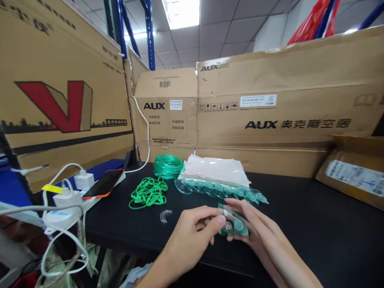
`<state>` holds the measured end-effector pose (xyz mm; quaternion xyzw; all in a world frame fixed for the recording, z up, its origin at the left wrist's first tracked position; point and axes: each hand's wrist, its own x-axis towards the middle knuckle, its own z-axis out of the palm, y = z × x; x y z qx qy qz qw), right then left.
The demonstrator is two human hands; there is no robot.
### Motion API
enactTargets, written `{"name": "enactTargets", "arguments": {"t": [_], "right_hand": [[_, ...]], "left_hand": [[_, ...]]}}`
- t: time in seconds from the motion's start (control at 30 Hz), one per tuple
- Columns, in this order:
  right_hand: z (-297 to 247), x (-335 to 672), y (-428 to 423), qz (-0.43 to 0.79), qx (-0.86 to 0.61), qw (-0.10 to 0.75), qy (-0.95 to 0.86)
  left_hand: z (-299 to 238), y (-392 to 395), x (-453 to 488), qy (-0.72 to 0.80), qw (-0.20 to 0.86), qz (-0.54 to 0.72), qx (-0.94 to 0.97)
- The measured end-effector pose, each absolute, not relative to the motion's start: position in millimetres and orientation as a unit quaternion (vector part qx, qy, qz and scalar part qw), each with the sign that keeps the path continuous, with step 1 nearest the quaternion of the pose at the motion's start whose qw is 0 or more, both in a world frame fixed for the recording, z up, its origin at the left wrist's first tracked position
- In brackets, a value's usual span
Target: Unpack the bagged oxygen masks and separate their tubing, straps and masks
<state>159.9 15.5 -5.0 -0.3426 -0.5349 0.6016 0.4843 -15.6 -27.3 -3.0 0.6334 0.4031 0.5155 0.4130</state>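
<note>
My left hand (193, 230) pinches one side of a translucent green plastic mask (235, 225) between thumb and fingers. On the other side, my right hand (265, 228) cups the same mask, its fingers around the back and below. Both hands hold it just above the front of the black table. Behind them lies a row of nested clear-green masks (214, 188). To the left are a heap of green elastic straps (149, 192), a coil of green tubing (168, 166) and several small thin metal strips (165, 216).
White plastic bags (214, 167) lie behind the mask row. Large cardboard boxes (270, 120) wall off the back and left. At left, a phone (105, 183) rests by a power strip with chargers (67, 200) and loose white cables. An open carton (354, 168) stands at right.
</note>
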Motion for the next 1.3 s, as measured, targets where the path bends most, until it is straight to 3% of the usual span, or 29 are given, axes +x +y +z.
{"name": "enactTargets", "arguments": {"t": [0.27, 0.5, 0.6, 0.83, 1.13, 1.3], "right_hand": [[-11.7, 150.1, 19.1, 0.468, -0.354, 0.428, -0.687], [-12.4, 162.7, 28.1, 0.424, -0.405, 0.450, -0.674], [-14.8, 165.6, 26.2, 0.434, -0.398, 0.457, -0.667], [-13.1, 165.2, 23.6, 0.456, -0.383, 0.450, -0.666], [-8.4, 166.3, 19.1, 0.468, -0.376, 0.447, -0.663], [-7.6, 165.6, 19.3, 0.465, -0.381, 0.460, -0.654]], "left_hand": [[1.0, -22.1, -29.2, 0.451, 0.318, 0.514, 0.657], [25.8, -15.5, -116.7, 0.603, -0.026, 0.418, 0.678], [27.2, -16.3, -160.4, 0.690, -0.105, 0.337, 0.632], [22.9, -13.0, -196.1, 0.730, -0.096, 0.291, 0.612], [98.7, 25.8, -189.2, 0.686, -0.107, 0.449, 0.563], [127.1, 51.4, -170.5, 0.510, 0.006, 0.620, 0.596]]}}
